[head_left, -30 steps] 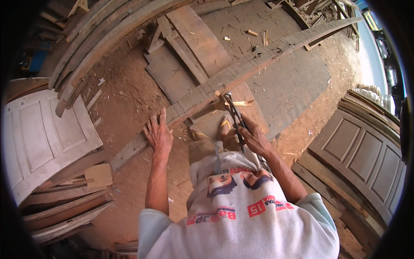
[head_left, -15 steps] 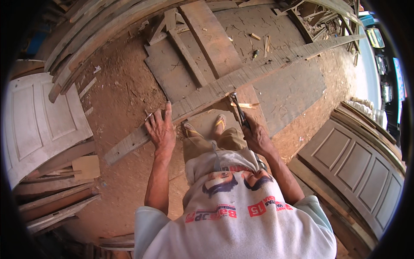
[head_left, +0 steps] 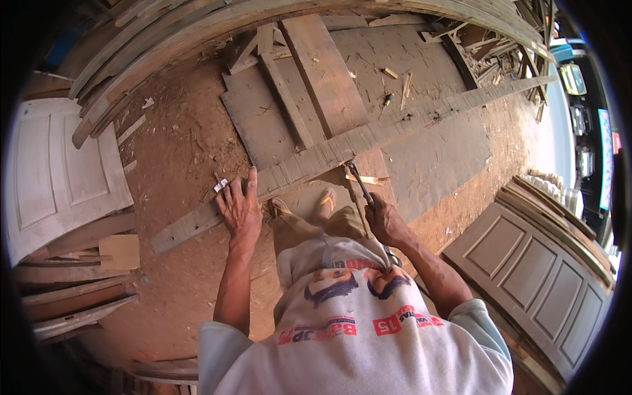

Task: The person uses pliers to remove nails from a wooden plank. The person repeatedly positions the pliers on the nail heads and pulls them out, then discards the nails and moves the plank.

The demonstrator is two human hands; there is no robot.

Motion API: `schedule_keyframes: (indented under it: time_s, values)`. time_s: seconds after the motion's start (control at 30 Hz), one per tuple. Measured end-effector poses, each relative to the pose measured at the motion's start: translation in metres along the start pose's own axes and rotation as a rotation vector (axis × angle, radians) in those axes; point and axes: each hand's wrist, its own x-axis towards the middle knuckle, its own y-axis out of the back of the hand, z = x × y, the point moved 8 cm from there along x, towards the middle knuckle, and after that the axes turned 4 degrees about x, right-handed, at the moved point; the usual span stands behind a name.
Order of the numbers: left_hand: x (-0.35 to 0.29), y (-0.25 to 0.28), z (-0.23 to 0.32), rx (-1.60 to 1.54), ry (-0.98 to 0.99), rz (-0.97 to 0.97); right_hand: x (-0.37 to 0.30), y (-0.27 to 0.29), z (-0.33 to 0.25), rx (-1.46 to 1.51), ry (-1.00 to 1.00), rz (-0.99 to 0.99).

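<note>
A long weathered plank (head_left: 303, 162) slants across in front of me, from low on the left to high on the right. My left hand (head_left: 239, 209) lies on its left part with the fingers stretched and spread. A small white scrap (head_left: 220, 185) shows at those fingers; whether they pinch it I cannot tell. My right hand (head_left: 388, 224) is closed round a dark, long-handled metal tool (head_left: 359, 179). The tool's head meets the plank's near edge, and its exact kind is unclear. Below the plank, my sandalled feet (head_left: 325, 203) show.
A wide board (head_left: 329, 76) and a small wooden frame (head_left: 283, 99) lie beyond the plank on a dark sheet (head_left: 378, 56). Panelled doors stand left (head_left: 66, 171) and right (head_left: 526, 270). Curved timbers (head_left: 164, 49) are stacked at the far left, scrap wood (head_left: 490, 52) at the far right.
My left hand has shifted slightly left and nearer to me on the plank. The right hand and its tool have also come a little nearer, the tool's head staying at the edge.
</note>
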Motion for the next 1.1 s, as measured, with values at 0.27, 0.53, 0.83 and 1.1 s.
schedule_keyframes:
  time_s: [0.27, 0.53, 0.83, 1.1]
  values:
    - [0.000, 0.004, -0.002, -0.014, 0.014, 0.013, 0.017, 0.025, 0.016, -0.095, 0.112, -0.191]
    - [0.006, 0.010, -0.002, -0.006, 0.023, -0.095, 0.083, 0.122, 0.031, -0.859, 0.593, -0.224]
    - [0.049, 0.023, -0.009, -0.145, 0.025, -0.420, 0.036, 0.141, 0.108, -0.242, 0.231, -0.051]
    - [0.084, 0.005, -0.030, -0.354, -0.011, -0.726, -0.029, 0.073, 0.191, 0.237, -0.140, -0.009]
